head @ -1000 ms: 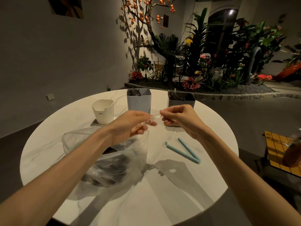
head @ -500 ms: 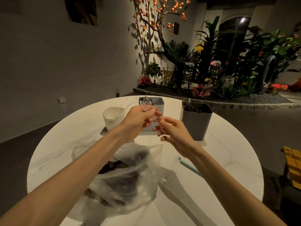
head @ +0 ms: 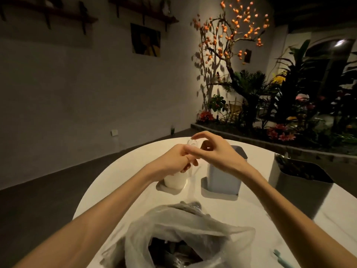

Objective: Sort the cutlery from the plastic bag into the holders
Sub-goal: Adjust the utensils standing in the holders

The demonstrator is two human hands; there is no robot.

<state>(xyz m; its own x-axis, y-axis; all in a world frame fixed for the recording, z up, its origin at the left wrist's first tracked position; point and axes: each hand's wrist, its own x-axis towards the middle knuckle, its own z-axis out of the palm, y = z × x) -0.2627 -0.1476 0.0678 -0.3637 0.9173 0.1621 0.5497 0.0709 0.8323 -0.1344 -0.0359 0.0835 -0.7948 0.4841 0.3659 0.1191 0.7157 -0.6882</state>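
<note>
Shifted left since half a second ago: both hands now above the white holder [head: 174,180]. Left hand [head: 173,160] pinching a clear plastic spoon [head: 191,145], bowl up, for dropping in; right hand [head: 216,151] loosely curled, steadying. Plastic bag [head: 185,235] gaping nearby for the next pick.

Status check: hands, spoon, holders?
Left hand pinching clear plastic spoon, above white cup. Right hand touching it, fingers loose. Grey holder beside, bag nearer. Nothing blocking.
</note>
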